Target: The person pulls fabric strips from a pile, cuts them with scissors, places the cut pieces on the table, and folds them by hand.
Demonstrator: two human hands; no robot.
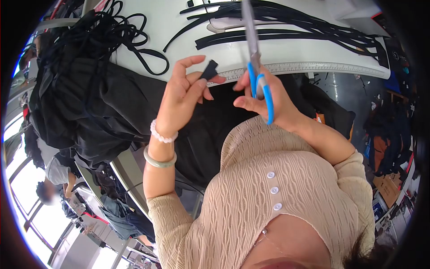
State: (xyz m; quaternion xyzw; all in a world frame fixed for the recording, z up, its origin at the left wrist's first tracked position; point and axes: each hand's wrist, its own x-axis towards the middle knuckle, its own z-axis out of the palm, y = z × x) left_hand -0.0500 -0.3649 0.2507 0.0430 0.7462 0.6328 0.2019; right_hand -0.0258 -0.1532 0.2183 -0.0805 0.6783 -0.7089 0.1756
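Observation:
Between the thumb and fingers of my left hand point(186, 92) is a short piece of black fabric strip point(209, 70). A pair of scissors point(256, 58) with blue handles rests in my right hand point(273, 96), its blades pointing away from me and looking closed together. The two hands are apart, above the front edge of the white table. Just beyond them a measuring tape point(313, 67) runs along that edge. Several long black strips point(286, 36) lie side by side farther back on the table.
A tangle of black strips point(103, 33) is at the back left. Black cloth point(103, 107) hangs over the table's left side and my lap. Another person point(58, 172) sits at the far left near windows. A cardboard box point(387, 188) stands on the right.

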